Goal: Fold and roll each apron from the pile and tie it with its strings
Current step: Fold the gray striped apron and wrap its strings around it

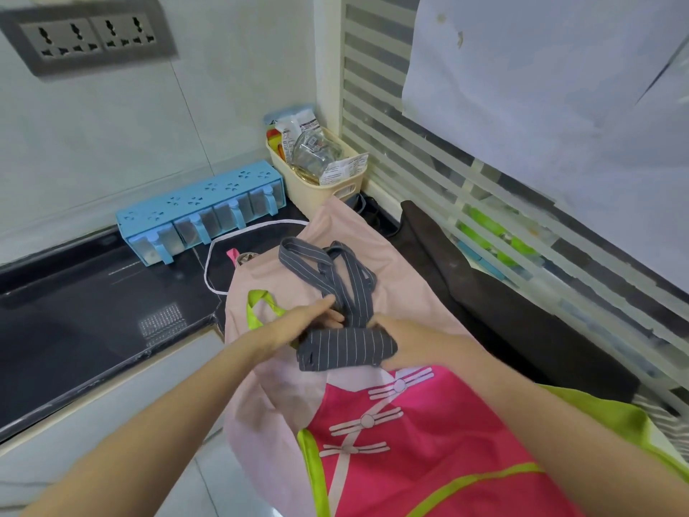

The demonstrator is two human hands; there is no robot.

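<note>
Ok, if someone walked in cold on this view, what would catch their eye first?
Probably the bright pink apron with lime-green trim, spread in the foreground over a pale pink one. Next, the grey pinstriped apron roll at the centre, with the left hand and right hand on either side and its straps trailing loose behind. Further back, a blue spice-box rack stands against the wall.

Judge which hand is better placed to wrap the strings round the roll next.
Probably the left hand: its fingers reach the loose grey striped fabric strings, while the right hand steadies the rolled grey pinstriped apron.
</note>
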